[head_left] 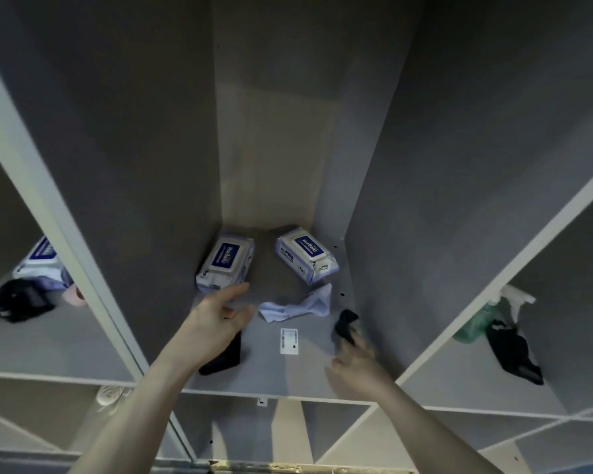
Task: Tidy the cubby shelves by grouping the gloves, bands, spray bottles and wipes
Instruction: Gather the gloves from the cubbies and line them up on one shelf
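Two white-and-blue wipe packs lie at the back of the middle cubby, one on the left (226, 262) and one on the right (306, 253). A light blue glove (300, 305) lies crumpled in front of them. My left hand (220, 319) reaches in with fingers apart, just before the left pack, holding nothing. Beneath its wrist lies a black glove (225, 355). My right hand (358, 362), blurred, grips another black glove (345, 325) near the right wall.
The left cubby holds a wipe pack (40, 260), a black glove (18, 302) and a pale glove. The right cubby holds a green spray bottle (486, 319) and a black glove (514, 354). A white label (289, 341) is stuck on the middle shelf floor (288, 374).
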The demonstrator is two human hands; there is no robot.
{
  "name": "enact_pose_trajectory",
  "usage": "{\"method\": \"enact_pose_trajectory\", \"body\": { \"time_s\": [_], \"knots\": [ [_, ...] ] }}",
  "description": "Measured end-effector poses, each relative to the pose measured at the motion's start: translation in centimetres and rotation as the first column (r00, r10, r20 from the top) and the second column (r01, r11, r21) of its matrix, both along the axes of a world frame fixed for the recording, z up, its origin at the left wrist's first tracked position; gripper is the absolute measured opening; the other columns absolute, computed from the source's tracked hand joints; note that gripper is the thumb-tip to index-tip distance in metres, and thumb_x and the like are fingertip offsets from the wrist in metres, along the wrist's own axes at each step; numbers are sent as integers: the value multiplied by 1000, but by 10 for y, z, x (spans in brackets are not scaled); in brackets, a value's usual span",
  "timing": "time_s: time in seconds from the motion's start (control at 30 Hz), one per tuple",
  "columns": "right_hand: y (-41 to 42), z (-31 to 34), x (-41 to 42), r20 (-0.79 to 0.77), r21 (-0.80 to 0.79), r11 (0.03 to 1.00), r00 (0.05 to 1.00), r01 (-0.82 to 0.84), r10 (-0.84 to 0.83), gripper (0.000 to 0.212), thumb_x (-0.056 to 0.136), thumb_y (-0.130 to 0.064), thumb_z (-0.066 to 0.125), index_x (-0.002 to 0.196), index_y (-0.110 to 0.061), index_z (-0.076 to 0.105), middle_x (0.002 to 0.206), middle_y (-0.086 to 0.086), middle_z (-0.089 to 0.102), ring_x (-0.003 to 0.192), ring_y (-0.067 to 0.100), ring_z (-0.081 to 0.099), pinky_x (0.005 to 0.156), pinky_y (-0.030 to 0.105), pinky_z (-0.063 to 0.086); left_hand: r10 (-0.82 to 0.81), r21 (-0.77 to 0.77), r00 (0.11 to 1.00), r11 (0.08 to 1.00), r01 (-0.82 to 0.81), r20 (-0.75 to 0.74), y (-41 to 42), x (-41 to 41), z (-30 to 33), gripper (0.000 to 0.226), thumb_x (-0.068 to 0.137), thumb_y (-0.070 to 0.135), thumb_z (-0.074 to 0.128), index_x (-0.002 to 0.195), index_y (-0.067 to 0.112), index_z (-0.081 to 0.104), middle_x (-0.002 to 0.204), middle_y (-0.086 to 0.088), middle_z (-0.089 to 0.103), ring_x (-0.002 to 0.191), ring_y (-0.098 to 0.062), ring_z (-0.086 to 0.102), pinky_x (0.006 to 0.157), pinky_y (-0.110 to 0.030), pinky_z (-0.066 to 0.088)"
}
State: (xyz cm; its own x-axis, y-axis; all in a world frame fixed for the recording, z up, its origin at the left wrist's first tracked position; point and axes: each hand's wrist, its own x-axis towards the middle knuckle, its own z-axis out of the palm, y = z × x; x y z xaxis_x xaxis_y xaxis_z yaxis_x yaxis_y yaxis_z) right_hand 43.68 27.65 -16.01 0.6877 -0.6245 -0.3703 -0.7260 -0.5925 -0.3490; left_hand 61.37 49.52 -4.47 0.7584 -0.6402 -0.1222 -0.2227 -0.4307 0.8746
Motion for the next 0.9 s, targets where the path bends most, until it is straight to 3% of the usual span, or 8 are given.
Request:
{"method": "enact_pose_trajectory", "body": {
  "time_s": [0.1,0.17,0.3,0.4,0.53,0.67,0.8,0.9],
  "knots": [
    [21,29,1,407,-17,998,911,-68,70,65,91,-26,59,149,-22,30,158,-2,18,145,19,21,112,18,22,-57,25,998,998,58,-7,-12,-10,-2,41,88,34,63,128,37,56,112,8,64,86,12,55,71,-13,43],
    [41,52,0,520,-105,982,832,-160,191,65,88,-41,54,148,-26,33,156,-13,17,144,10,20,107,11,19,-92,-26,993,996,90,-77,-20,-17,1,42,88,40,63,129,38,55,118,9,61,93,11,55,64,-6,44],
    [76,87,1,456,-396,857,739,-331,496,69,88,-51,39,152,-30,23,158,-23,3,146,1,2,115,22,24,-140,-235,946,970,70,-293,-34,-35,13,43,80,52,66,118,33,60,112,10,67,101,-7,65,73,-24,55],
    [91,110,3,504,-429,826,662,-366,555,52,93,-47,41,143,-32,41,161,-13,14,148,5,6,118,28,22,-61,-388,940,918,-79,-335,-36,-39,26,16,85,30,69,95,18,71,90,-5,75,84,-17,72,67,-34,57],
    [102,138,8,902,29,993,430,-111,22,11,87,-42,61,98,-39,62,117,-15,60,111,3,58,87,13,45,27,-439,921,873,-211,-388,-29,-35,38,17,91,20,61,82,14,75,81,-10,75,74,-22,69,63,-33,55],
    [105,157,29,698,594,799,553,-94,-454,54,63,-51,75,107,-25,60,97,-2,71,81,12,70,56,25,51,-28,-445,948,887,-123,-317,-26,-39,47,20,91,22,60,78,19,75,67,7,72,61,2,63,53,-11,45],
    [104,164,40,642,708,696,516,-116,-567,42,75,-28,75,112,-12,63,95,7,75,77,14,70,52,20,49,-153,-496,916,866,-56,-371,-25,-35,54,16,90,21,62,87,11,73,72,-1,71,61,-5,62,51,-13,44],
    [98,164,41,569,801,587,457,-118,-684,48,68,-31,75,110,-9,66,99,13,74,78,18,69,55,21,50,-182,-520,862,847,-108,-474,-22,-29,56,12,88,16,62,89,9,71,79,-8,73,63,-10,65,50,-18,46]
  ]
}}
